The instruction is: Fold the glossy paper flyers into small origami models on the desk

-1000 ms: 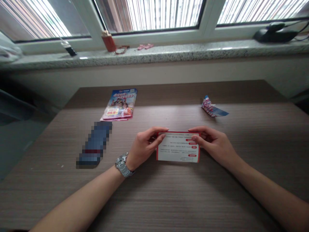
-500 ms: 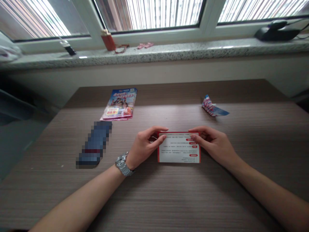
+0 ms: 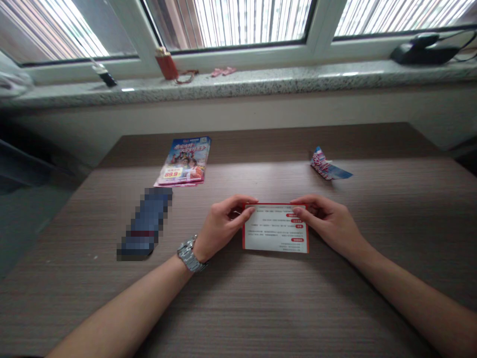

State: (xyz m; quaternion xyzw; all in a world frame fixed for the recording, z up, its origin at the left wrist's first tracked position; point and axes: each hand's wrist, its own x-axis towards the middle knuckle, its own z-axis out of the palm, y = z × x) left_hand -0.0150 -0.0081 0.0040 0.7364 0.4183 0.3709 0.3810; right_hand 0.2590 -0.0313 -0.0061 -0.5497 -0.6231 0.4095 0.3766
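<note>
Between my two hands is a flyer (image 3: 276, 236), white with a red border and red-labelled lines of print that appear upside down. My left hand (image 3: 229, 223) pinches its upper left corner between thumb and fingers, a silver watch (image 3: 191, 253) on that wrist. On the other side, my right hand (image 3: 326, 216) grips the upper right corner the same way. The lower edge of the flyer hangs free, nearest to me. Beyond my right hand stands a folded paper shape (image 3: 328, 166) in blue and pink print.
A stack of colourful flyers (image 3: 184, 161) lies at the back left of the wooden table (image 3: 257, 308). Nearer is a pixelated dark blue object (image 3: 145, 223). The stone windowsill (image 3: 261, 84) holds a red lighter-like item (image 3: 166, 64), pink pieces (image 3: 222, 72) and a black device (image 3: 425, 49).
Both hands keep their hold on the flyer. Its lower edge has dropped very slightly; otherwise the scene looks the same apart from a small shift of the view.
</note>
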